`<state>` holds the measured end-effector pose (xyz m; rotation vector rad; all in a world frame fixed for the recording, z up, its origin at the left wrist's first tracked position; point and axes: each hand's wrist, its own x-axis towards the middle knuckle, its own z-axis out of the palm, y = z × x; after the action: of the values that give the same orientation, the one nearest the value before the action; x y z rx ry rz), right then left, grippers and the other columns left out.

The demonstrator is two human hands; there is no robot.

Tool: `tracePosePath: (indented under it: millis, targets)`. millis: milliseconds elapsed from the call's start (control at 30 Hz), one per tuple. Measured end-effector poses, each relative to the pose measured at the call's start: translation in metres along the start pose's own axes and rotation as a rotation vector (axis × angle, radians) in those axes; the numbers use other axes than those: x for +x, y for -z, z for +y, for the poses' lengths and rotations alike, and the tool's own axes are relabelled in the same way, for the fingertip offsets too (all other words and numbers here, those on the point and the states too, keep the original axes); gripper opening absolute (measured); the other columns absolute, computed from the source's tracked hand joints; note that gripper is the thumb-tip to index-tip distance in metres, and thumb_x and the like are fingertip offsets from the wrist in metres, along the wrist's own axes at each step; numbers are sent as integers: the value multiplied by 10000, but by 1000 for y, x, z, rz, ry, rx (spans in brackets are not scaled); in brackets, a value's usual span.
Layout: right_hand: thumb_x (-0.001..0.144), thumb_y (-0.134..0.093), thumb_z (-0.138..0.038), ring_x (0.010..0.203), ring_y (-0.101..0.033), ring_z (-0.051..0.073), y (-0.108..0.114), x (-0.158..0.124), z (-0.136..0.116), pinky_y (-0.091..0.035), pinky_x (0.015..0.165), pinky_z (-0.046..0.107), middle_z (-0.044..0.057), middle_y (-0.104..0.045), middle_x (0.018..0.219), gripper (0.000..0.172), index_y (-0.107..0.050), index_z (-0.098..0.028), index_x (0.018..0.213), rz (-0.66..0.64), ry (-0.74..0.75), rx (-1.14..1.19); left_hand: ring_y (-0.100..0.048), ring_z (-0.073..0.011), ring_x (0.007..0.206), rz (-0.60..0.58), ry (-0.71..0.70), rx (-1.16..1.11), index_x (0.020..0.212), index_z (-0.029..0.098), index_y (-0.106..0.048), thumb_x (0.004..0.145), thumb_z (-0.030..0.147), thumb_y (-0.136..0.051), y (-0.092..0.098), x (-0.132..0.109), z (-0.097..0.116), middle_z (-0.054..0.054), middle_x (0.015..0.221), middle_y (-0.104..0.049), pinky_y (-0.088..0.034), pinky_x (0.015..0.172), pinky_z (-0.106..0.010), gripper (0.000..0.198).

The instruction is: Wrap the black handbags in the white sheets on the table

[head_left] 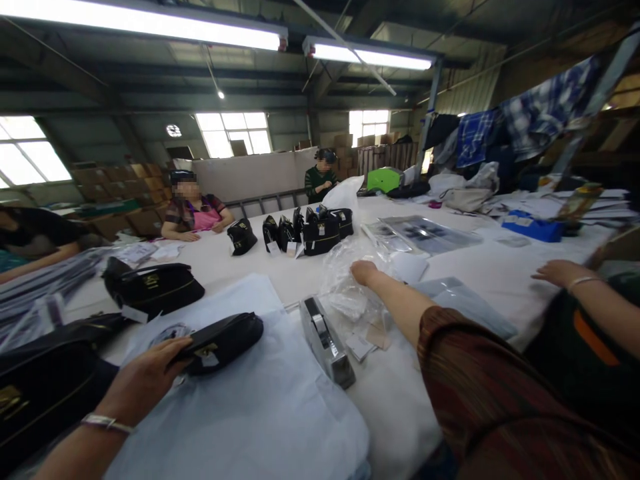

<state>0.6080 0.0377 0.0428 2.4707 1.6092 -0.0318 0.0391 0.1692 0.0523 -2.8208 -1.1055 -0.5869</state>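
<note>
My left hand grips the near end of a small black zip bag with gold trim and a white label. The bag lies over pale blue sheeting on the table. My right arm reaches forward, and its hand is closed on a clear plastic bag in a crumpled heap; the fingertips are partly hidden. Between my hands stands a grey tape dispenser, with small paper tags beside it. Another black bag rests beyond my left hand, and a larger one sits at the left edge.
Several finished-looking black bags stand mid-table. Flat plastic sleeves and a blue box-like holder lie to the right. A co-worker's hand extends over the right side. Two people are across the table; another is at far left.
</note>
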Motion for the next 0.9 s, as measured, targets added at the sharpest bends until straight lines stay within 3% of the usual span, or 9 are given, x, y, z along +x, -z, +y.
tracePosePath:
  millis: [233,367,500,600,667,700,767,833,900]
  targets:
    - [936,-605,-228,1149,-674,312,23,-15,21,-525,952,374,213,-713,1198,282,-746,-105,1148,81,99,-60,-699,-358,1102,-38,19,-24,1151,228,-721,831,553,-492,4,1,4,-127,1219,-729,-547,1010,-493,511]
    - [921,-578,-170,1177,-646,323,51,-37,35,-497,984,401,220,-694,1212,255,-742,-105,1105,166,137,-95,-692,-376,1106,-58,30,-40,1144,220,-728,826,487,-493,7,2,9,-151,1232,-720,-548,990,-501,477]
    - [885,-553,-141,1151,-643,358,94,-61,51,-499,963,441,269,-667,1218,296,-689,-62,1136,350,0,-77,-682,-373,1121,-49,48,-46,1128,236,-737,819,467,-491,11,3,15,-140,1228,-720,-542,982,-488,457]
    - [919,-506,-227,958,-700,314,125,-79,49,-543,822,391,232,-722,1001,273,-649,-63,1084,547,-137,139,-689,-355,1089,-53,41,-36,1101,240,-742,820,434,-498,14,3,18,-129,1171,-734,-537,966,-461,420]
    - [916,-524,-336,768,-700,237,134,-91,30,-539,670,307,131,-719,808,264,-619,-115,1025,626,-30,577,-693,-340,1063,-71,30,-10,1103,222,-737,829,401,-515,17,2,22,-132,1140,-736,-534,945,-436,395]
    - [887,-565,-394,680,-678,203,134,-97,15,-517,599,274,80,-698,736,280,-600,-141,1002,606,83,828,-691,-331,1060,-79,31,6,1108,215,-733,834,383,-530,19,2,24,-131,1136,-735,-532,937,-420,380]
    - [790,-660,-478,566,-627,165,124,-108,-27,-469,507,242,15,-658,656,374,-571,-171,985,448,308,1187,-687,-307,1070,-98,42,37,1124,212,-724,843,342,-568,23,0,30,-119,1143,-733,-523,930,-384,347]
    - [725,-704,-485,534,-597,154,105,-118,-76,-442,480,237,-11,-636,626,420,-572,-176,977,256,441,1288,-685,-281,1074,-120,53,61,1136,219,-718,850,309,-607,26,-2,35,-101,1144,-734,-513,934,-357,320]
    - [732,-674,-453,537,-573,146,86,-126,-125,-422,486,237,-20,-617,618,349,-588,-177,926,133,522,1228,-679,-261,1080,-147,71,88,1126,217,-720,856,295,-637,29,-4,39,-98,1139,-736,-501,944,-342,293]
